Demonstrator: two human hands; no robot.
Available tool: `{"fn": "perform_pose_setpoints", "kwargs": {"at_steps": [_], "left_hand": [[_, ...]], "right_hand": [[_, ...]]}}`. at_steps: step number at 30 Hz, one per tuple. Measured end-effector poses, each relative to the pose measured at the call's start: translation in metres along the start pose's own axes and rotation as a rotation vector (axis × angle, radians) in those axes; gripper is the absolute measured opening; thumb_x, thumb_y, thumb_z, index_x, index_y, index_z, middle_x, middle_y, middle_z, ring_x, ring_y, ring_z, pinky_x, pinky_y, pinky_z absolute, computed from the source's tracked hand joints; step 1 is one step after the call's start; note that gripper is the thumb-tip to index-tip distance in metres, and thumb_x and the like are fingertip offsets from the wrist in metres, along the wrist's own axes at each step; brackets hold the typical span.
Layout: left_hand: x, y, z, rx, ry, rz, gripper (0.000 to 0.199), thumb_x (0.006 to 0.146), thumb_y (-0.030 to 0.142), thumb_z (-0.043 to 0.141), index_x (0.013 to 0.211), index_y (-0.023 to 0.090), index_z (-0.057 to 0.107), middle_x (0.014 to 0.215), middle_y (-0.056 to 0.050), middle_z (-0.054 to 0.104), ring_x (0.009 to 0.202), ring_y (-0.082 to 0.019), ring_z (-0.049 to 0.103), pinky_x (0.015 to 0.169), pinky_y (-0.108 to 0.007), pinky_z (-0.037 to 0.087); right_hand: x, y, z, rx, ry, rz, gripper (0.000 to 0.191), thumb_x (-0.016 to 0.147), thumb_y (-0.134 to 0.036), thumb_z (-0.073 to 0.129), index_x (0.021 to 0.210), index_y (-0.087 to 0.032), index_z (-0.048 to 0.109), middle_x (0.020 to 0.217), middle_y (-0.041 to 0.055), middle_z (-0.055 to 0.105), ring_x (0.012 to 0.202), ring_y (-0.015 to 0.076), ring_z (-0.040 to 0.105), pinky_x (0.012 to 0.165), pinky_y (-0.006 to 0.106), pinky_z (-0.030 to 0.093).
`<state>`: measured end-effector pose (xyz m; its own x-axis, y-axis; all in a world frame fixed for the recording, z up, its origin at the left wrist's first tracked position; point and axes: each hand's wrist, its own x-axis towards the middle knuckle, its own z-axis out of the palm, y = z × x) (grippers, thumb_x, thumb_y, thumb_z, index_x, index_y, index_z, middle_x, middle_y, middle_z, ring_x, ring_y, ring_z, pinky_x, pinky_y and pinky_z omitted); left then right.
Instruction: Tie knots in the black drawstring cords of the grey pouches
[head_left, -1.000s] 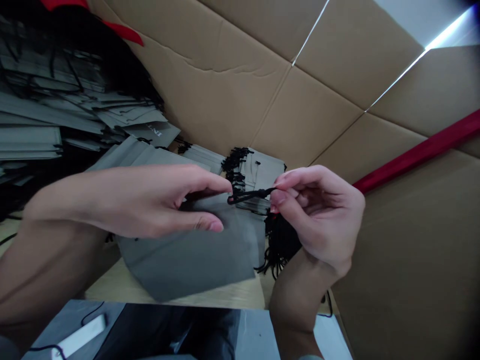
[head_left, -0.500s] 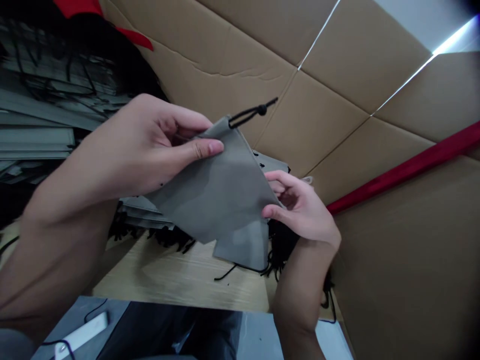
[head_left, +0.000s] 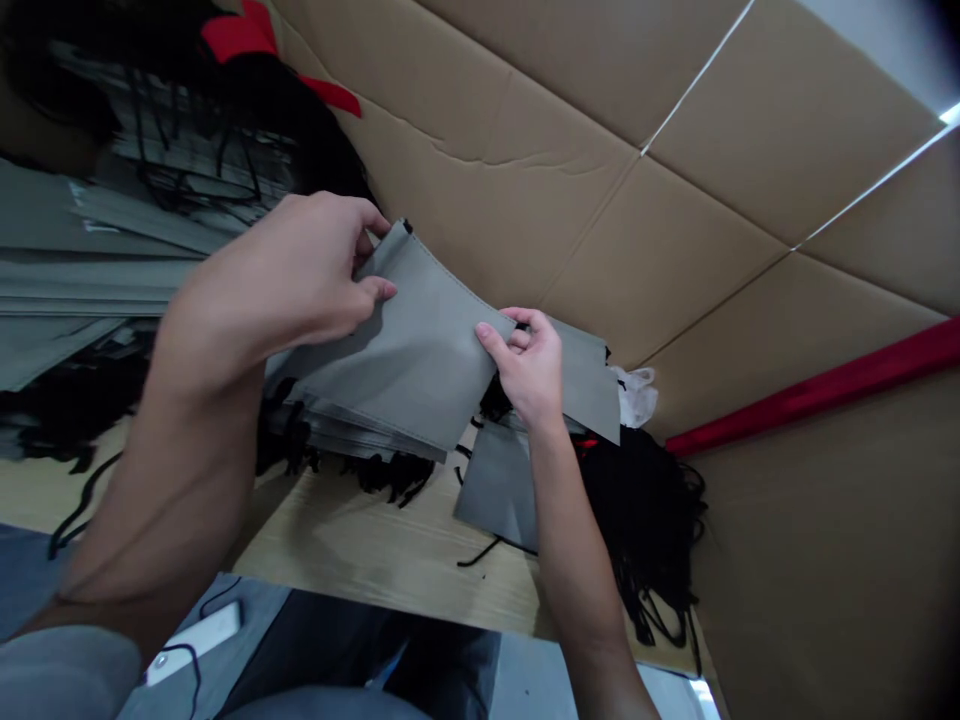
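Left hand point(head_left: 304, 270), right hand point(head_left: 534, 370) pinching pouch point(head_left: 420, 340) edges, tabletop point(head_left: 337, 540) below

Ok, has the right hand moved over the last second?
Yes: the right hand has shifted left, away from the red strip. It overlapped the strip's end in view; now there's a clear gap.

Creased brown cardboard panels point(head_left: 480, 110) behind; long dark-red strip point(head_left: 814, 390) across, right; crumpled whitish plastic point(head_left: 639, 402) nearby; white bar-shaped object point(head_left: 202, 638), lower left
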<state>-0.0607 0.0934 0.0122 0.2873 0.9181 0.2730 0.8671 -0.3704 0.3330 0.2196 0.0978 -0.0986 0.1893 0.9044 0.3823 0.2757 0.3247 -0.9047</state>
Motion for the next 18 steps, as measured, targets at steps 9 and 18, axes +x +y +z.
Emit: {"fn": "perform_pose_setpoints", "kwargs": {"at_steps": [9, 18], "left_hand": [[0.03, -0.012, 0.024, 0.274, -0.275, -0.027, 0.061, 0.106, 0.019, 0.051, 0.161, -0.006, 0.06, 0.136, -0.031, 0.079, 0.103, -0.031, 0.074, 0.087, -0.037, 0.056], [0.027, -0.026, 0.015, 0.341, -0.316, -0.085, 0.054, 0.109, 0.039, 0.058, 0.144, 0.003, 0.077, 0.118, -0.018, 0.085, 0.09, -0.023, 0.064, 0.082, -0.031, 0.051]], "right_hand": [[0.012, 0.033, 0.036, -0.308, -0.025, 0.03, 0.049, 0.099, -0.056, 0.088, 0.133, -0.023, 0.076, 0.097, 0.0035, 0.074, 0.093, 0.026, 0.073, 0.102, 0.047, 0.064], [-0.009, 0.061, 0.054, -0.183, -0.026, 0.072, 0.076, 0.122, -0.071, 0.021, 0.182, -0.027, 0.038, 0.185, 0.0176, 0.051, 0.173, 0.0321, 0.05, 0.142, 0.061, 0.044]]}}
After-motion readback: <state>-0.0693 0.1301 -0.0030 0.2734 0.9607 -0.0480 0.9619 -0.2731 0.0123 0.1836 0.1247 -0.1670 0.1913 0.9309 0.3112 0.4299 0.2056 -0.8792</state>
